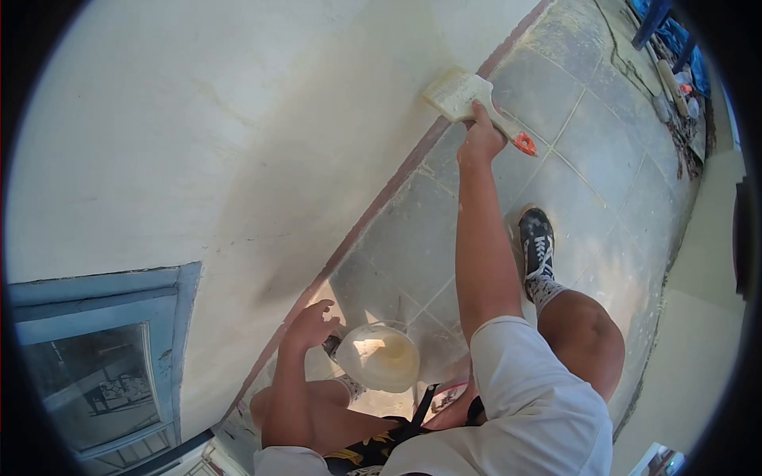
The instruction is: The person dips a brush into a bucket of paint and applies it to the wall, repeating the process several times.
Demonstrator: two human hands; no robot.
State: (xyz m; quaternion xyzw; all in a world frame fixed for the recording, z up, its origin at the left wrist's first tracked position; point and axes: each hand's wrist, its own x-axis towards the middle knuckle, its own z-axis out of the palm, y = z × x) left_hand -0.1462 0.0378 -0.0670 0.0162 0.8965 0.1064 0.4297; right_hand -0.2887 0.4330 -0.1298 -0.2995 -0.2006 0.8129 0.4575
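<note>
My right hand is closed around the handle of a wide paintbrush, at the base of the pale wall. Its pale, paint-coated head lies against the wall, just above the reddish-brown strip along the floor. The handle's red end points toward the floor side. My left hand holds nothing; its fingers are loosely bent and apart, near the wall. Close beside it stands a whitish bucket between my legs, with pale, cream-coloured content inside.
Grey floor tiles with pale splatters run along the wall. A blue-framed window is at lower left. Sticks, debris and a blue sheet lie at upper right. My shoe rests on the tiles. Another wall stands at right.
</note>
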